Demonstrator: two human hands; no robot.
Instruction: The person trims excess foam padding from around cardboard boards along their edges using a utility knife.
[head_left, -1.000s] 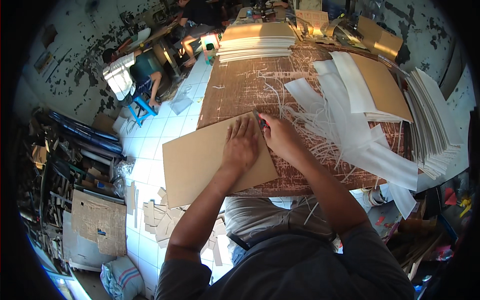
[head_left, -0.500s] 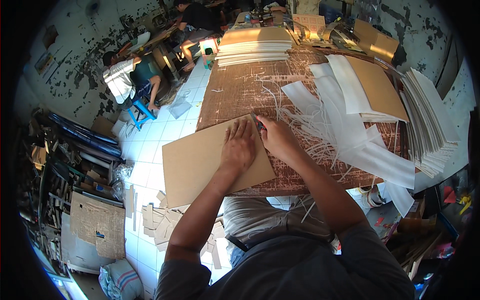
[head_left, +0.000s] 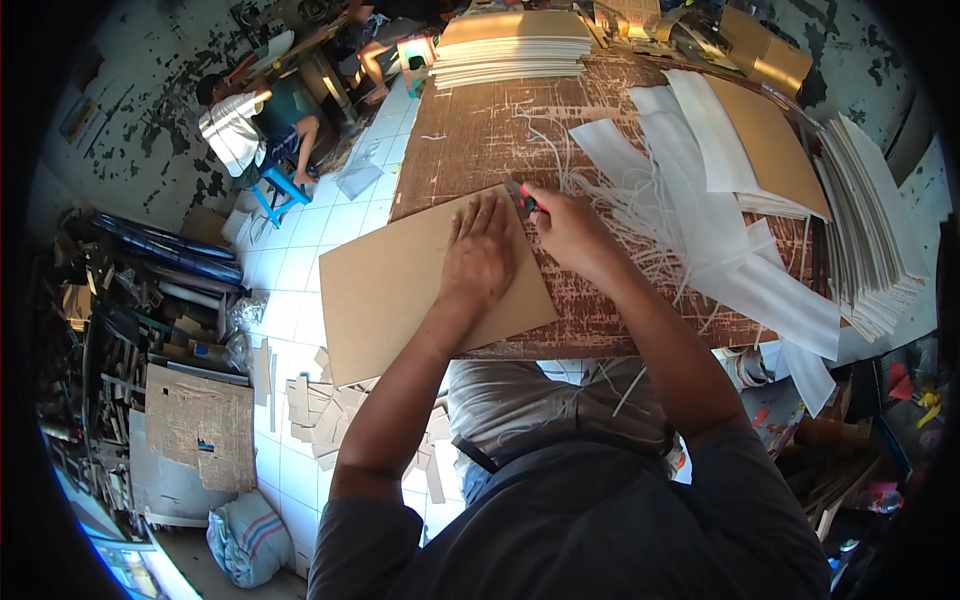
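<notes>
A left hand (head_left: 479, 260), fingers slightly spread, lay flat on a smooth rectangular cardboard sheet (head_left: 385, 275) overhanging a scuffed brown table (head_left: 465, 130); the right hand (head_left: 570, 228) wrapped its fingers around a red-and-black cutter (head_left: 532, 203) at the sheet's edge.

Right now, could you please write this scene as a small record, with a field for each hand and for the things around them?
Left hand: flat on the brown board
Right hand: closed around a red-and-black cutter, by the board's far corner
Blade contact: cannot tell
Board position: on the table, its left part past the edge
Right of hands: thin white strands and wide white strips
Far end: stack of brown-topped sheets
Floor: scattered flat offcuts
</notes>
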